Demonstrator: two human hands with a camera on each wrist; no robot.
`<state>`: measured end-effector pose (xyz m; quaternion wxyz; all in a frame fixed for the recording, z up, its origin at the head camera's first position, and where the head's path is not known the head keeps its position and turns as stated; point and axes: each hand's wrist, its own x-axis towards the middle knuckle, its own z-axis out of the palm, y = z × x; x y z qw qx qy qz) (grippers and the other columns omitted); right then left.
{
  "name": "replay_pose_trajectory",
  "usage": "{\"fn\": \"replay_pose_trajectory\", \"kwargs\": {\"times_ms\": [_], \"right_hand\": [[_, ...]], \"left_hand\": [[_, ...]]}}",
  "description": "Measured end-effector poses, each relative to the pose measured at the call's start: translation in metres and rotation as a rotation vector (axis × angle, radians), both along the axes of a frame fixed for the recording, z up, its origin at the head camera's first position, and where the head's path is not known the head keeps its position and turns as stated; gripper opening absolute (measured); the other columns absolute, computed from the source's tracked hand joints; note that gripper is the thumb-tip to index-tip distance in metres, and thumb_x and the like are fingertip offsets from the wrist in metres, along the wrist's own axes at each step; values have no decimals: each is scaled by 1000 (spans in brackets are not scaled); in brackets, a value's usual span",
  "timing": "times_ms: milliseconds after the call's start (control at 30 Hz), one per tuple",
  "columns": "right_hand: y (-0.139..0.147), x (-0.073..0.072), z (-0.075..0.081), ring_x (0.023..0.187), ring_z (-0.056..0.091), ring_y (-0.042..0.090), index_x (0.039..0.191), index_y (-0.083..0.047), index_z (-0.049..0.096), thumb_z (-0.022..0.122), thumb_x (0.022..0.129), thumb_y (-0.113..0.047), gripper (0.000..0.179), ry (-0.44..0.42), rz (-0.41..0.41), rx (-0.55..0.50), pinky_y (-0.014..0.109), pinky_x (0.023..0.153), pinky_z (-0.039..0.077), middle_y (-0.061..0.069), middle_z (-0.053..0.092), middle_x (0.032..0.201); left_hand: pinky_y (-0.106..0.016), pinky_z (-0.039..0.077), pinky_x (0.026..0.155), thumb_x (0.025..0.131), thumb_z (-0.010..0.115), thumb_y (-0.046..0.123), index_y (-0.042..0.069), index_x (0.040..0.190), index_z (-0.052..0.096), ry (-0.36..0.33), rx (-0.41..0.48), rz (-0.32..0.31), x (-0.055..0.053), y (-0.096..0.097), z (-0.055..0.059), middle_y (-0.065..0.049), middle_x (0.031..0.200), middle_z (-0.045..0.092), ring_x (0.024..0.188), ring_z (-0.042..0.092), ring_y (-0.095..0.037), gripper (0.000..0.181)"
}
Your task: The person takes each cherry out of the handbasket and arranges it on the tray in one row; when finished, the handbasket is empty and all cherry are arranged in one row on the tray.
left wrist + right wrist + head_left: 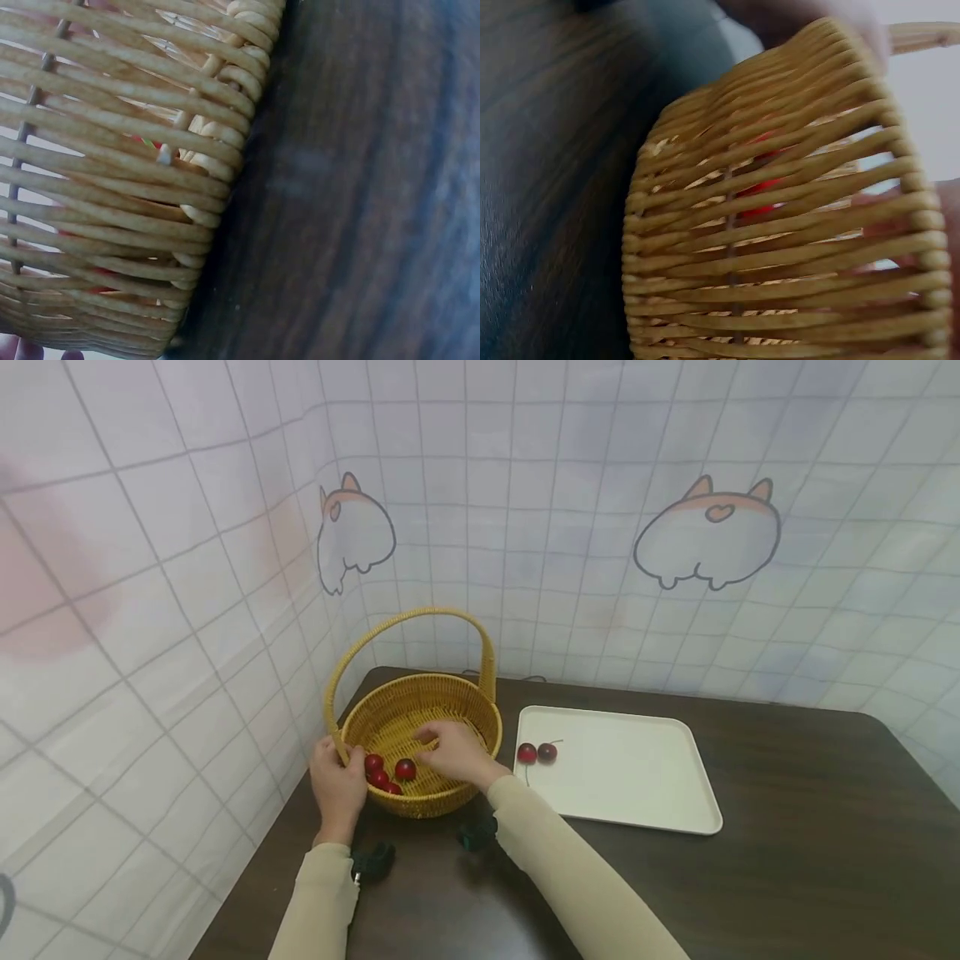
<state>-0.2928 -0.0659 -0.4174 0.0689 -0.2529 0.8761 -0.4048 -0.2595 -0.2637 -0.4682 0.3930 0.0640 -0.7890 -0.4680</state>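
Note:
A yellow wicker basket (450, 689) with a tall hoop handle stands at the left of the table. My left hand (337, 783) grips its left rim at the foot of the handle, the thumb lying over the edge. Several dark red cherries lie inside along the near left wall, one cherry (405, 769) slightly apart from the others. Over the basket floor reaches my right hand (457, 752), thumb and fingers parted with nothing between them, just right of that cherry. Both wrist views look at the woven outer wall (97, 172), with red showing through the gaps.
Right of the basket lies a white tray (622, 768). Near its left edge sit two cherries with stems, a left cherry (527, 753) and a right cherry (547, 752). A patterned cloth wall (562, 568) borders the dark table (810, 793) behind and at the left.

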Motion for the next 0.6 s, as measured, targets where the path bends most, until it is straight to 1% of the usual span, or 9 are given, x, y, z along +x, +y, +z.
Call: {"fn": "replay_pose_trajectory", "kwargs": {"times_ms": [100, 200, 267, 367, 467, 533, 600], "right_hand": [[-6, -2, -2, 118, 58, 22, 131, -14, 62, 68, 91, -17, 41, 51, 57, 145, 36, 94, 48, 5, 63, 128], [-13, -3, 0, 123, 54, 18, 135, -17, 59, 67, 90, -12, 46, 117, 131, 250, 34, 99, 45, 0, 60, 133], [-15, -3, 1, 122, 54, 14, 135, -18, 59, 67, 89, -8, 47, 132, 165, 275, 33, 100, 44, -3, 59, 134], [-16, -3, 2, 113, 57, 10, 131, -17, 62, 66, 89, -4, 45, 95, 195, 285, 30, 97, 46, -3, 62, 130], [-16, -4, 0, 102, 58, 9, 127, -17, 66, 66, 88, -3, 41, 63, 223, 307, 27, 90, 49, -3, 65, 124], [-15, -4, -1, 100, 59, 9, 125, -17, 67, 67, 87, -4, 40, 55, 239, 321, 26, 89, 49, -3, 67, 119], [-15, -5, -2, 102, 60, 10, 124, -17, 68, 68, 87, -5, 39, 54, 246, 333, 27, 89, 49, -3, 68, 118]], "left_hand": [[-37, 32, 71, 83, 61, -3, 2, 59, 48, 2, 5, 2, 0, 2, 1, -17, 88, 54, 83, 49, -30, 27], [-37, 32, 70, 83, 61, -2, 2, 60, 48, -7, 2, 8, 1, 1, 3, -17, 88, 54, 81, 48, -29, 27], [-37, 32, 71, 84, 60, 0, 3, 61, 48, -25, -4, 12, 1, 1, 5, -17, 90, 55, 83, 48, -30, 26], [-38, 33, 74, 85, 61, 4, 3, 62, 50, -54, -3, 15, 2, 1, 5, -16, 93, 55, 87, 50, -31, 25], [-38, 32, 75, 85, 61, 4, 3, 62, 50, -67, 4, 15, 2, 2, 4, -16, 94, 55, 89, 50, -32, 26], [-38, 32, 75, 85, 61, 5, 2, 62, 50, -73, 7, 14, 2, 2, 3, -16, 95, 55, 89, 49, -32, 26], [-39, 32, 75, 85, 60, 5, 3, 62, 49, -79, 2, 13, 1, 3, 2, -16, 95, 55, 89, 49, -32, 26]]}}
